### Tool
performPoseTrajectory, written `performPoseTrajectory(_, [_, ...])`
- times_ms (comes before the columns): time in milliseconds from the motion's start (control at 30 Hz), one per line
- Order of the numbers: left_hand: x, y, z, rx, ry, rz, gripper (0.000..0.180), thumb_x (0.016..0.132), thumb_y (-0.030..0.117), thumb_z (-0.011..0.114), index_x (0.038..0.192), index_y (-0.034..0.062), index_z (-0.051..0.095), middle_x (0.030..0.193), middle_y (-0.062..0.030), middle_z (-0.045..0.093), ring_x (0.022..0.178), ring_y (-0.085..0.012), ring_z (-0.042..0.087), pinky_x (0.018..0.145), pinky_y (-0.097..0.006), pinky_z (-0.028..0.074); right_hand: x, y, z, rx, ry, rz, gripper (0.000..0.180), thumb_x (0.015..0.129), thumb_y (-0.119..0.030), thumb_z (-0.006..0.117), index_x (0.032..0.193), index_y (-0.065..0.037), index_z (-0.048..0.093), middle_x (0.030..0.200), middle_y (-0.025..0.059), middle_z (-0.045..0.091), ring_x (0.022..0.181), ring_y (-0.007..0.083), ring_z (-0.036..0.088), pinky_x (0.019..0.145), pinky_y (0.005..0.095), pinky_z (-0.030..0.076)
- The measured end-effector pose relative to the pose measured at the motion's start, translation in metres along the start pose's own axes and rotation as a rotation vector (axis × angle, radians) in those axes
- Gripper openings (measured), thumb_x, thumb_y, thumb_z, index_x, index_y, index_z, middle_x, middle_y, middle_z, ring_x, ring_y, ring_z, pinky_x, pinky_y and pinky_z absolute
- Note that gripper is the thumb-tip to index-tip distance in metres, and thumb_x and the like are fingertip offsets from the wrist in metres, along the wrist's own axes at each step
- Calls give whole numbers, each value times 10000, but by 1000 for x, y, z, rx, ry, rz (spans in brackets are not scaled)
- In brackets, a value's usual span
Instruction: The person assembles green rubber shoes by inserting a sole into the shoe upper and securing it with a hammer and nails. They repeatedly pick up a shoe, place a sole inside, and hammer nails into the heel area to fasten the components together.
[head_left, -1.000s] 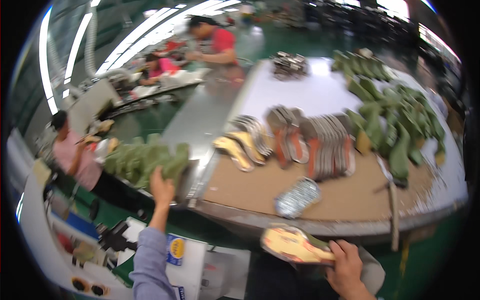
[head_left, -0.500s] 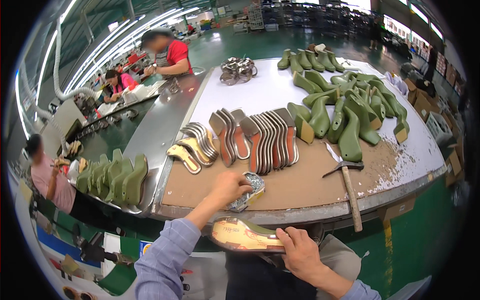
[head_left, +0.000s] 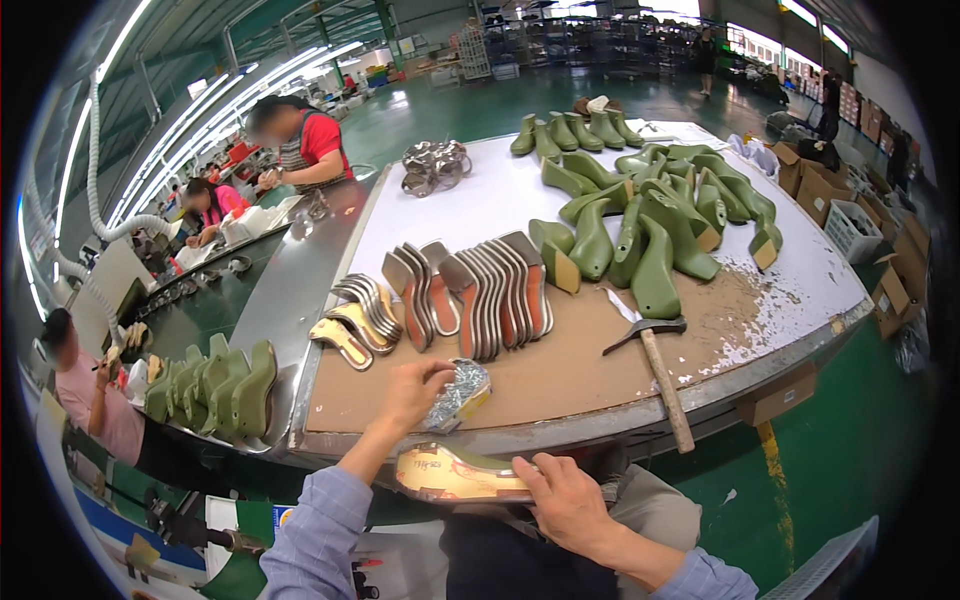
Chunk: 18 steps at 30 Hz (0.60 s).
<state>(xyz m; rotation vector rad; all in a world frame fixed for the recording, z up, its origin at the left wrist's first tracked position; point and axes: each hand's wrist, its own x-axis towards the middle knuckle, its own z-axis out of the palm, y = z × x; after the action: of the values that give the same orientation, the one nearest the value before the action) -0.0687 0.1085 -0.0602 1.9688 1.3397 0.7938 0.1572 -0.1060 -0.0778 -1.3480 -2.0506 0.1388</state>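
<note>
My right hand (head_left: 572, 502) grips one end of a green shoe last with a pale yellow insole (head_left: 462, 474) on its upturned sole, held in front of the table edge. At the left side of a small open box of silvery tacks (head_left: 460, 393) is my left hand (head_left: 412, 392), its thumb and fingertips pinched together. Whatever lies between those fingertips is too small to tell. Behind the box stand rows of metal-edged, red-brown insoles (head_left: 497, 297), with several yellowish insoles (head_left: 352, 335) to their left.
A hammer (head_left: 660, 375) lies at the table's front right, its wooden handle past the edge. Green shoe lasts (head_left: 655, 265) are heaped behind it, and more lasts (head_left: 255, 385) stand on the metal bench at left. Metal rings (head_left: 436, 166) lie farther back. Co-workers sit or stand at left.
The whole view has shifted, moving the table contents leftward in the picture. My left hand has moved from over the tacks to the box's left side. My right hand keeps its hold on the last.
</note>
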Motion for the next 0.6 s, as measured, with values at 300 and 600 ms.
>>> performPoseTrajectory(300, [-115, 118, 20, -191, -120, 101, 212, 936, 28, 718, 1140, -27, 734, 969, -83, 767, 834, -100, 707, 733, -240, 565, 1, 3, 6, -69, -33, -4, 601, 781, -97, 681, 1365, -47, 548, 1141, 115, 570, 981, 301, 597, 766, 369, 562])
performPoseTrajectory(600, [-116, 107, 46, 99, -155, 189, 93, 853, 221, 784, 927, 163, 788, 1087, 12, 769, 1234, -318, 625, 1040, -450, 462, 0, 73, -72, -368, 115, 219, 674, 855, -374, 783, 1366, -23, 520, 1282, 222, 600, 1129, 410, 596, 908, 499, 471])
